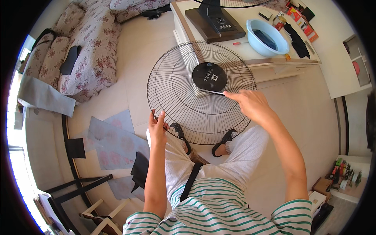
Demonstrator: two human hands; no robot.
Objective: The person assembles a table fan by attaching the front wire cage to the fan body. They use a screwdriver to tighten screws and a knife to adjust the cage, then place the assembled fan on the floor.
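Observation:
A round black wire fan guard (176, 84) is held over my legs, its dark round centre badge (209, 77) facing up. My left hand (158, 123) is closed around the guard's rim at its near left side. My right hand (252, 105) reaches in from the right, fingers curled and the index finger stretched toward the badge. At that fingertip a thin silvery strip (211, 91) runs along the badge's near edge. It looks held in the right hand, but its kind cannot be made out.
On the table (235, 53) beyond the guard are a dark fan base (213, 25) with buttons, a light blue basin (268, 37) holding something dark, and a small red-handled tool (237, 43). A flowered sofa (92, 47) stands at far left. Grey sheets (113, 137) lie on the floor.

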